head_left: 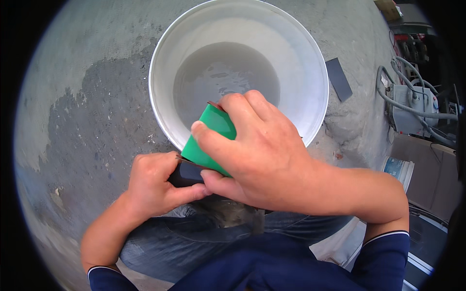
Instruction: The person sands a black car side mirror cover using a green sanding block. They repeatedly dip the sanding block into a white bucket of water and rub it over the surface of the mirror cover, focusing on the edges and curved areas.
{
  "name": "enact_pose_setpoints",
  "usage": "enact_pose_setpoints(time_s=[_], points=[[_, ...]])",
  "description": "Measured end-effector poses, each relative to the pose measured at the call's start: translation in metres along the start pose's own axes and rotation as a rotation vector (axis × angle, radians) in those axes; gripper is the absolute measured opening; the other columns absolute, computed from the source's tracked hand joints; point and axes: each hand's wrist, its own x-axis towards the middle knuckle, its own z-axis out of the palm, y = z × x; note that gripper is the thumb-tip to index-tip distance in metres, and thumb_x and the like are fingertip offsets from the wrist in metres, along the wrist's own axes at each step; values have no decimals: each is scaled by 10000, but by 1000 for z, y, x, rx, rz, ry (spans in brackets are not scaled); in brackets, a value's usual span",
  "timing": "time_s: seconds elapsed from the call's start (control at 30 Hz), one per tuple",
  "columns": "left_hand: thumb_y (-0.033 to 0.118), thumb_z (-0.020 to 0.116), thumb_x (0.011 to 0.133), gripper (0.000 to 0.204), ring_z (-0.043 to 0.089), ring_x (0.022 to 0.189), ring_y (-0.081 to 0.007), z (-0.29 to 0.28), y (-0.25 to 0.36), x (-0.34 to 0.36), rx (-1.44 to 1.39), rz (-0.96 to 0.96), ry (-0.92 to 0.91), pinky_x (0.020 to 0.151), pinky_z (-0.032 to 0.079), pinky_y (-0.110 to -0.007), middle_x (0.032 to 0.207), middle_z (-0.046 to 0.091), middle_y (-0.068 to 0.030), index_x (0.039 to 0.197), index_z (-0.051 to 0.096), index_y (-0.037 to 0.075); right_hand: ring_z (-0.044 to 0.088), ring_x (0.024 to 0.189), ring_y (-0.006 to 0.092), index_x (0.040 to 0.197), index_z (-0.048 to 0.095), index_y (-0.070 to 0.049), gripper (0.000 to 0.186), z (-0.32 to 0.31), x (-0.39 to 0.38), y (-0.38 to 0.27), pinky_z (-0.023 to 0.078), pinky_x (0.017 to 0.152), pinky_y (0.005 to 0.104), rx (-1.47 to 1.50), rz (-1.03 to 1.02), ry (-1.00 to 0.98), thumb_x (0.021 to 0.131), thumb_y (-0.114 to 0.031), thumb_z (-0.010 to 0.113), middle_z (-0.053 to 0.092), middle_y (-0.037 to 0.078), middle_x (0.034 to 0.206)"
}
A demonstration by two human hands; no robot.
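My right hand (269, 150) is closed round a smooth green block (213, 127), its thumb and fingers pressed on the sides. Thin reddish-brown edges show along the block's top corner and lower side, like a sheet lying against it. Just below the block, a dark, shiny flat piece (187, 175), perhaps wet sandpaper, is pinched by my left hand (154, 184) between thumb and curled fingers. My right thumb reaches that dark piece too. Both hands are over the near rim of a white bucket (303, 87) with cloudy grey water (228, 70) in its bottom.
A dark grey rectangular sheet (339, 79) lies on the concrete floor (116, 53) right of the bucket. Farther right are a grey box with hoses (412, 109) and a small pail (399, 169). Wet patches darken the floor at left. My knees in jeans (165, 247) are close below.
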Motion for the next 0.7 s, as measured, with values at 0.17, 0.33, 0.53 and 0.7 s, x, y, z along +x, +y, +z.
enact_pose_setpoints(time_s=[0.17,0.33,0.53,0.7], points=[[537,968,706,659,605,524,-356,-2,-5,-7,25,-13,-22,514,477,-438,609,571,-151,672,523,52,626,986,378,1230,699,-75,622,-25,-26,0,557,801,436,26,43,-139,652,-201,892,624,227,1194],[547,966,705,666,600,537,-366,0,-3,-1,35,36,21,513,470,-432,603,562,-147,667,519,54,636,957,364,1235,702,-82,659,-3,0,7,560,792,440,53,-40,-92,613,-193,891,634,218,1197],[550,959,714,678,606,545,-370,-4,0,-6,80,47,9,513,467,-441,605,569,-147,664,503,51,632,990,364,1181,698,-92,581,-47,-34,21,560,791,450,99,-119,-282,645,-204,893,636,191,1216],[557,957,717,689,602,544,-369,-4,-6,-3,48,45,-23,506,460,-438,604,564,-147,659,493,51,613,1018,341,1031,704,-59,402,-7,7,18,542,839,426,158,-174,-139,698,-213,870,641,184,1166]])
